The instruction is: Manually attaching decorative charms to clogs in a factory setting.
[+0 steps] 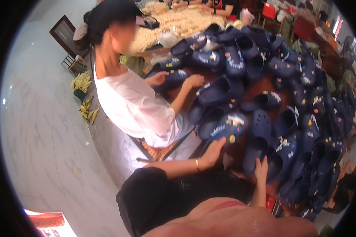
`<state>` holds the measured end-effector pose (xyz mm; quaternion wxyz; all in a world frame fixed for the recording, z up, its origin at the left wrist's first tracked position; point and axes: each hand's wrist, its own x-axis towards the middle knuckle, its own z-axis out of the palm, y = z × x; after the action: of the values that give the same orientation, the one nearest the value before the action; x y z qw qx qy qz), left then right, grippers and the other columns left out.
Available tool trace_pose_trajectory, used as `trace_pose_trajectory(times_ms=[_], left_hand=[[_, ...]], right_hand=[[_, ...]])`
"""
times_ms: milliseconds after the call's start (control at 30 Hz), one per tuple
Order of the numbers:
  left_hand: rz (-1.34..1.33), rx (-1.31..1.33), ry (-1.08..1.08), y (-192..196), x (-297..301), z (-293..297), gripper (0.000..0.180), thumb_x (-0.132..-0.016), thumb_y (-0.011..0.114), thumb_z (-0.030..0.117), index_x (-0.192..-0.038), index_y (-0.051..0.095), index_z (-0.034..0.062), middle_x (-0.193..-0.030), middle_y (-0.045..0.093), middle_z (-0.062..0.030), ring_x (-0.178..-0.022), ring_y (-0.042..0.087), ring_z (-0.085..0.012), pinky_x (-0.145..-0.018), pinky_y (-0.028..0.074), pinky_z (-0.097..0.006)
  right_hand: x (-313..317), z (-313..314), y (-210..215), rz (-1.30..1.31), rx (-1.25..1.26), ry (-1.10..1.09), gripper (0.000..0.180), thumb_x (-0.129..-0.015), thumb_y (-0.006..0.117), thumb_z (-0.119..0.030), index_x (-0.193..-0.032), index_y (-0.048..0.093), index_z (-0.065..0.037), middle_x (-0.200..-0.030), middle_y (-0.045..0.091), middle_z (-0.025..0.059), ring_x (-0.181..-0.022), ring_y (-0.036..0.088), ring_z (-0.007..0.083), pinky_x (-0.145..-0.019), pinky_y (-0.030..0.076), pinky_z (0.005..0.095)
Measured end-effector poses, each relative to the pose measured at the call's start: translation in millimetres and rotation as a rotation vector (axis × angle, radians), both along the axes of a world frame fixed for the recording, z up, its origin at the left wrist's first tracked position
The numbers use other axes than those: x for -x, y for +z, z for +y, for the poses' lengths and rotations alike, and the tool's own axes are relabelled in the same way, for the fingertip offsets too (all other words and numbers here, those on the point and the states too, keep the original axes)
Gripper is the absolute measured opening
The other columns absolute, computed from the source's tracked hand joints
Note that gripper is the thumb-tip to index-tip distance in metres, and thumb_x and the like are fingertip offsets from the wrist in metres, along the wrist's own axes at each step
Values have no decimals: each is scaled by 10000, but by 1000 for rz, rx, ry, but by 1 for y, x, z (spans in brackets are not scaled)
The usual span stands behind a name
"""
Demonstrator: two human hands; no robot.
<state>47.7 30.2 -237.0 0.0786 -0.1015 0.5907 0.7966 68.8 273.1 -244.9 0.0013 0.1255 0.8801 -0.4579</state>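
My right hand (pixel 261 169) grips the heel end of a plain navy clog (pixel 258 125), whose holed toe points away from me. To its left, my left hand (pixel 213 153), with a gold bracelet at the wrist, has its fingers stretched out by the lower edge of another navy clog (pixel 236 123). That one carries white and yellow charms on its toe; I cannot tell if the hand touches it. Close by on the brown table (pixel 261 87) lies a further decorated clog (pixel 265 101). Many more navy clogs (pixel 284 148) are heaped to the right.
A co-worker in a white shirt (pixel 130 102) and dark cap sits at the left, both hands near the clogs. Behind, pale pieces cover another table (pixel 178 21), with other people beside it. Bananas (pixel 87 110) lie by the left wall. Red chairs (pixel 269 11) stand at the back.
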Motion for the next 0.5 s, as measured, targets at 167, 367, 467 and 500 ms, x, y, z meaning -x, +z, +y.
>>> trace_pose_trajectory(times_ms=[167, 367, 467, 500], left_hand=[[150, -121, -44, 59, 10, 5, 300, -899, 470, 234, -1089, 523, 7, -996, 539, -17, -918, 478, -94, -809, 384, -264], [168, -242, -17, 56, 18, 15, 322, -872, 538, 174, -1132, 513, -15, -1063, 552, -47, -950, 501, -107, -809, 413, -254], [176, -203, -64, 49, 20, 20, 305, -876, 537, 184, -1109, 526, -12, -1009, 561, -34, -890, 505, -86, -736, 428, -236], [199, -143, -83, 47, 22, 21, 298, -877, 534, 185, -1103, 531, -9, -990, 563, -29, -877, 504, -81, -718, 429, -233]], right_hand=[[3, -25, -8, -125, -4, -33, 549, -847, 486, -259, -1266, 318, 54, -1114, 502, 324, -1046, 500, 436, -903, 378, 413], [19, -52, 4, -348, -308, 49, 664, -839, 480, -342, -1260, 277, 129, -1002, 545, 336, -957, 535, 452, -853, 421, 441], [24, -63, 14, -373, -396, 62, 709, -841, 481, -329, -1279, 195, 150, -940, 567, 331, -894, 566, 442, -808, 442, 451], [23, -64, 18, -377, -426, 65, 705, -842, 480, -325, -1277, 199, 152, -936, 567, 333, -893, 568, 436, -801, 446, 452]])
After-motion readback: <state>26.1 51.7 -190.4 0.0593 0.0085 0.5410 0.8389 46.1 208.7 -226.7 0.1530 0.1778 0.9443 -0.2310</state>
